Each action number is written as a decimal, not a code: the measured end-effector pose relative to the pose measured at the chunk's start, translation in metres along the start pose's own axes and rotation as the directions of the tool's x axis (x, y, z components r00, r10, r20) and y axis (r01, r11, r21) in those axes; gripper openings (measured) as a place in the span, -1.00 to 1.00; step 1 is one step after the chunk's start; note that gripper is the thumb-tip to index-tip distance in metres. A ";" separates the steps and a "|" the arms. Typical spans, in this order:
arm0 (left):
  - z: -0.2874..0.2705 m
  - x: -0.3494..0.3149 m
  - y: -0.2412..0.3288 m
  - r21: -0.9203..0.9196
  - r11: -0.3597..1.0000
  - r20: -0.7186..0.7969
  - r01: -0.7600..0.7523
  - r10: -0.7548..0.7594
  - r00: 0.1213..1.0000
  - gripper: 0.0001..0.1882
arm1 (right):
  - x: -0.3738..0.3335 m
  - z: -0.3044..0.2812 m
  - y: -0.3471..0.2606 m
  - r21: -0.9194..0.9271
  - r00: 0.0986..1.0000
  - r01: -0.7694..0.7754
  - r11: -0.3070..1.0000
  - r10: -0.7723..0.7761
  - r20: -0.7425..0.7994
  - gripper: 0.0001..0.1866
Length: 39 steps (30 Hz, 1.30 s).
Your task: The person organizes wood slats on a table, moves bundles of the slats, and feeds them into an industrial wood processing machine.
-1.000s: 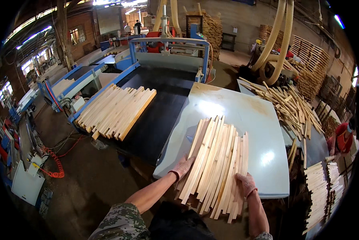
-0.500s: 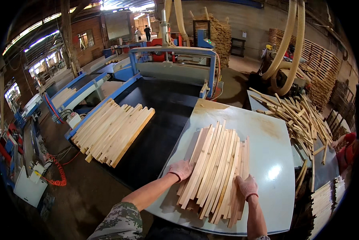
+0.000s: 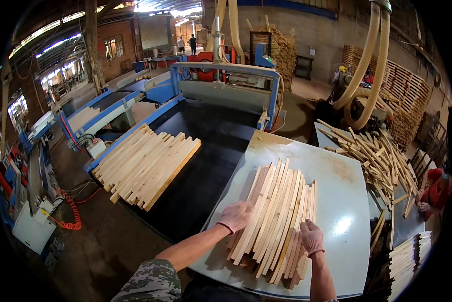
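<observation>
A layered stack of pale wooden strips (image 3: pixel 272 216) lies on the light grey tabletop (image 3: pixel 336 201) before me, its ends uneven. At its left side is my left hand (image 3: pixel 237 216), in a pinkish knit glove. That hand is smeared by motion, so its finger grip is unclear. My right hand (image 3: pixel 312 237), gloved alike, has its fingers curled against the outer strips on the right side. Left of the table, a second row of wooden strips (image 3: pixel 145 166) rests side by side on the black conveyor belt (image 3: pixel 200 131) of a blue-framed machine.
A blue gantry frame (image 3: pixel 226 65) spans the belt's far end. Loose wooden sticks (image 3: pixel 377 156) are heaped at the right, near a person in red (image 3: pixel 436 194). Thick beige hoses (image 3: pixel 374 65) hang behind them. A red coiled air hose (image 3: pixel 75 214) lies at the left.
My view has shifted slightly, moving the scene right and down. My left hand has come inward over the stack's left edge. My right hand stays by the right side.
</observation>
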<state>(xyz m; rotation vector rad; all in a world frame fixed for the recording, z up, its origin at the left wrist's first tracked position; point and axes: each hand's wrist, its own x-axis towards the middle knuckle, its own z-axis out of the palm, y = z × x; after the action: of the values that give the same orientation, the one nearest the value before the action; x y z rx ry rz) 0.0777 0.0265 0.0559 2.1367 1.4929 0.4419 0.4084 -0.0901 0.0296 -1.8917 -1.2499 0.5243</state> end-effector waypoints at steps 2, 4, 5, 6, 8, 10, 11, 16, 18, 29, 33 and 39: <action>-0.016 -0.011 0.028 0.075 0.993 0.177 0.091 -0.103 0.979 -0.33 | -0.005 0.004 -0.018 -0.097 0.988 -0.080 0.992 0.092 0.126 -0.32; -0.028 -0.014 0.050 0.147 0.977 0.294 0.154 -0.191 0.936 -0.17 | -0.009 0.001 -0.057 -0.257 0.948 -0.137 0.957 0.201 0.245 -0.31; -0.028 -0.014 0.051 0.133 0.979 0.274 0.154 -0.186 0.944 -0.17 | -0.006 0.001 -0.069 -0.299 0.948 -0.113 0.947 0.193 0.252 -0.28; -0.025 -0.018 0.052 0.122 0.980 0.261 0.155 -0.182 0.948 -0.16 | -0.008 0.001 -0.076 -0.341 0.946 -0.097 0.935 0.193 0.260 -0.26; -0.021 -0.020 0.050 0.093 0.984 0.244 0.149 -0.168 0.955 -0.11 | -0.005 0.004 -0.092 -0.434 0.939 -0.077 0.898 0.212 0.272 -0.22; -0.019 -0.023 0.049 0.085 0.986 0.223 0.142 -0.158 0.962 -0.09 | -0.014 0.005 -0.114 -0.439 0.943 -0.130 0.889 0.248 0.223 -0.22; -0.018 -0.025 0.047 0.082 0.987 0.213 0.138 -0.153 0.965 -0.07 | -0.018 0.007 -0.120 -0.439 0.943 -0.158 0.885 0.267 0.198 -0.22; -0.009 -0.026 0.036 0.014 0.997 0.073 0.076 -0.077 0.994 -0.12 | -0.018 0.008 -0.117 -0.424 0.967 -0.161 0.891 0.228 0.112 -0.22; -0.021 -0.031 0.030 -0.019 0.997 0.039 0.076 -0.075 0.996 -0.17 | -0.020 0.005 -0.142 -0.379 0.955 -0.192 0.905 0.261 0.138 -0.26; -0.146 -0.060 -0.079 -0.030 0.996 -0.084 0.090 -0.092 0.992 -0.15 | -0.032 0.110 -0.263 -0.332 0.963 0.079 0.940 0.015 0.271 -0.29; -0.166 -0.055 -0.152 0.001 0.989 -0.009 0.148 -0.148 0.989 -0.14 | -0.023 0.187 -0.285 -0.398 0.894 -0.007 0.917 0.184 0.409 -0.24; -0.182 -0.045 -0.207 0.160 0.937 0.218 0.310 -0.340 0.915 -0.13 | -0.045 0.269 -0.293 -0.463 0.908 -0.049 0.885 0.232 0.348 -0.28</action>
<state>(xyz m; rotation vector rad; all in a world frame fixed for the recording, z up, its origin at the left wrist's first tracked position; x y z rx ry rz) -0.1941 0.0807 0.0905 1.8941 1.7228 -0.0318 0.0334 0.0317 0.0973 -2.3593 -1.6045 0.7820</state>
